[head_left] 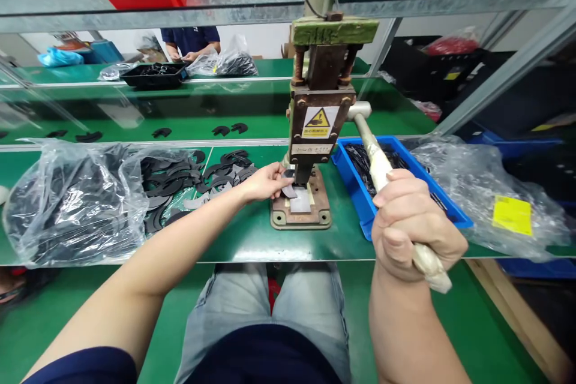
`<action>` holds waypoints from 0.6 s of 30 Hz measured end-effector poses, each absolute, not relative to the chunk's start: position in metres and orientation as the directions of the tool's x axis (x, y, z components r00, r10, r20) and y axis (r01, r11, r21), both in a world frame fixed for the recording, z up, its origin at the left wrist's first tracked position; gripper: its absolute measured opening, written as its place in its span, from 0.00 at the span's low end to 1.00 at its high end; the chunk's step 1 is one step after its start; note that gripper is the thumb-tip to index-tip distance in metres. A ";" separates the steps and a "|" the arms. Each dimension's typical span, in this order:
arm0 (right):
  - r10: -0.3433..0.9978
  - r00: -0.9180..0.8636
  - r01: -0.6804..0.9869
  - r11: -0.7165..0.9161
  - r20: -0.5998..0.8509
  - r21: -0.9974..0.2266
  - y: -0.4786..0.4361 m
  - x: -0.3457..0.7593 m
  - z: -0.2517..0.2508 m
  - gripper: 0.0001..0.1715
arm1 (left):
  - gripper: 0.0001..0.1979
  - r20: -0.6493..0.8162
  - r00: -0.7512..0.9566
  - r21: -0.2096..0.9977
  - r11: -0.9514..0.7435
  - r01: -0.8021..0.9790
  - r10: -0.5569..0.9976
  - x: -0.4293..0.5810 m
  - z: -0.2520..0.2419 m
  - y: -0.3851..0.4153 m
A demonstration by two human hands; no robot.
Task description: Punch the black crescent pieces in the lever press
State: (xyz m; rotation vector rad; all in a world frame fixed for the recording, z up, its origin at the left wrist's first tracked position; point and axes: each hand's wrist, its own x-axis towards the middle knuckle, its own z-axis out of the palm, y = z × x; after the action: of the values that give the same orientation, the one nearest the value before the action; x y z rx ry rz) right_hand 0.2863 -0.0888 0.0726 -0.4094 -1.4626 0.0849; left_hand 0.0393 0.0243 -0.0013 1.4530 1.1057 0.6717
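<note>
Right hand (416, 228) clenched around wrapped lever (368, 138); dark curved piece (289, 192) pinched by left hand (267, 183) over base plate (300, 221) of hand press (335, 33), beside ram (306, 170) (warning sticker (320, 122) stuck above).

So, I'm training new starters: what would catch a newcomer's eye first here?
The upright press, with its yellow warning sign, stands centrally on the green bench. At its right, the right hand grips the wrapped lever; at its foot, the left hand holds a curved grey piece.
</note>
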 end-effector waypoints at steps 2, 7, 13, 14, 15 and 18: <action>0.301 0.119 0.172 0.932 0.946 -0.318 -0.089 0.286 0.073 0.19 | 0.18 -0.202 0.407 0.959 0.095 0.269 0.891 0.045 -0.002 0.027; 0.276 0.155 0.153 0.942 0.949 -0.299 -0.086 0.283 0.071 0.20 | 0.14 -0.211 0.418 0.961 0.109 0.254 0.883 0.054 0.000 0.032; 0.254 0.194 0.167 0.943 0.948 -0.287 -0.084 0.279 0.071 0.22 | 0.11 -0.258 0.386 0.952 0.166 0.256 0.886 0.062 0.007 0.037; 0.262 0.194 0.176 0.939 0.945 -0.297 -0.085 0.279 0.072 0.22 | 0.11 -0.267 0.381 0.948 0.169 0.271 0.885 0.062 0.006 0.039; 0.269 0.197 0.185 0.934 0.943 -0.306 -0.085 0.279 0.072 0.22 | 0.11 -0.272 0.377 0.943 0.168 0.286 0.886 0.062 0.004 0.040; 0.261 0.201 0.207 0.931 0.944 -0.301 -0.085 0.280 0.074 0.21 | 0.12 -0.227 0.362 0.949 0.121 0.292 0.904 0.063 -0.003 0.043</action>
State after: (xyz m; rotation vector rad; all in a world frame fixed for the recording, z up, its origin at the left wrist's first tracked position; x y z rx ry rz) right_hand 0.2797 -0.0852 0.0738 -0.4043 -1.3791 0.0388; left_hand 0.0631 0.0425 -0.0034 1.4236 1.1650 0.6411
